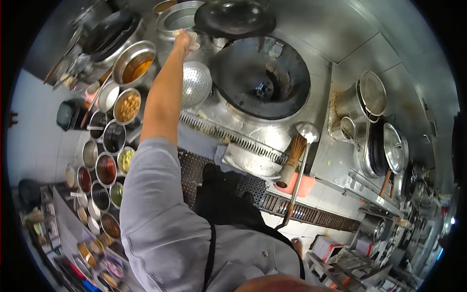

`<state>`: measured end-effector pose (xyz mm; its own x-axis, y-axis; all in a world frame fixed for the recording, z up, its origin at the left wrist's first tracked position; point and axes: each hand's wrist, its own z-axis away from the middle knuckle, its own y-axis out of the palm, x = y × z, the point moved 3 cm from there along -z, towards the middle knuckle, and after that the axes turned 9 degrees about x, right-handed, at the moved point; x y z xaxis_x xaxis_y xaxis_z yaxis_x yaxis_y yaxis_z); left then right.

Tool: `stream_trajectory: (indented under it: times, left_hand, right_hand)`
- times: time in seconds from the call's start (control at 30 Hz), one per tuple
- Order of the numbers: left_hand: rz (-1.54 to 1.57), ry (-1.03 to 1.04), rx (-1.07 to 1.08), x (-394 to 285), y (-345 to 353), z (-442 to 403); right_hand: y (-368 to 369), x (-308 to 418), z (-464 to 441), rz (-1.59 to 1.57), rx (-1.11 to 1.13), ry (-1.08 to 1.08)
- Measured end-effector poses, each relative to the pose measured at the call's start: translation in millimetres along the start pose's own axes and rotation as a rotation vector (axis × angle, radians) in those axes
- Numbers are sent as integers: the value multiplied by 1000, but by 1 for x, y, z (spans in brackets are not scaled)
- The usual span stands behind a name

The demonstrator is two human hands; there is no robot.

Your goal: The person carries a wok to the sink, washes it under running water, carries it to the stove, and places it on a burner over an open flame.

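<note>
Holding a pale cloth (195, 42) by a silver pot (178, 22)

The left hand (183, 43) is squeezed around it, near the scoop with holes (196, 83). The right hand (296, 245) barely shows, so I can't tell its grip.

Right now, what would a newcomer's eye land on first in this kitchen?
Most likely the big blackened wok burner at upper centre, with a dark wok just beyond it. Next, the left hand, gripping a pale cloth left of that wok. Then the cluster of metal pots down the left side, several holding liquids or chopped food.
</note>
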<state>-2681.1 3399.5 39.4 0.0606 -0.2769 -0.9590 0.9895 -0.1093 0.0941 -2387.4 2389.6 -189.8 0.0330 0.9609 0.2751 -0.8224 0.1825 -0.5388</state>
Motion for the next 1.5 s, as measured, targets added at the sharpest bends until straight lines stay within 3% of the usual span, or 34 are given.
stream_trajectory:
  times: [0.07, 0.17, 0.27, 0.37, 0.47, 0.5, 0.6, 0.7, 0.8, 0.83, 0.93, 0.97, 1.07, 1.23, 1.3, 1.37, 1.5]
  left_hand:
    - [-27, -6, 21, 10, 5, -73]
    - [-44, -52, 139, 11, 35, -97]
    - [-24, -141, 175, 26, 38, -102]
    - [24, -91, 238, 35, 46, -104]
    - [-141, -44, 84, 8, 56, -38]
    - [50, 79, 104, 36, 53, -59]
    - [-84, 74, 119, 58, 32, -24]
    - [-29, 97, 25, 31, 18, 70]
    - [-51, 97, 24, 23, 5, 130]
    - [-63, 108, 23, 21, 4, 139]
    - [-230, 28, 64, 16, -2, 173]
    - [-239, 26, 65, 15, 2, 183]
    - [-180, -28, 207, 13, 34, 191]
    - [-315, -175, 491, 36, 62, 147]
    - [-287, -389, 553, 48, 69, 127]
    - [-250, -363, 508, 57, 75, 121]
    - [-346, -311, 489, 67, 70, 93]
  right_hand:
    - [53, -1, 44, -4, 65, -2]
    - [118, 17, 89, -91, 121, -17]
    - [158, 34, 116, -164, 144, -39]
    - [189, 33, 124, -211, 149, -76]
    - [218, 5, 106, -211, 152, -205]
    - [226, -7, 94, -198, 158, -266]
    - [209, 45, 97, -369, 203, -164]
    - [176, 106, 98, -563, 331, -142]
    - [171, 110, 76, -623, 398, -69]
    - [157, 127, 77, -308, 353, -29]
    - [160, 98, 25, -177, 267, -242]
    - [152, 100, 17, -163, 244, -205]
    - [148, 76, -28, -491, 302, -157]
    - [135, 71, -12, -555, 281, -158]
    - [156, 35, -26, -593, 218, -204]
    - [156, 23, -3, -312, 143, -270]
    - [155, -10, 39, -253, 148, -247]
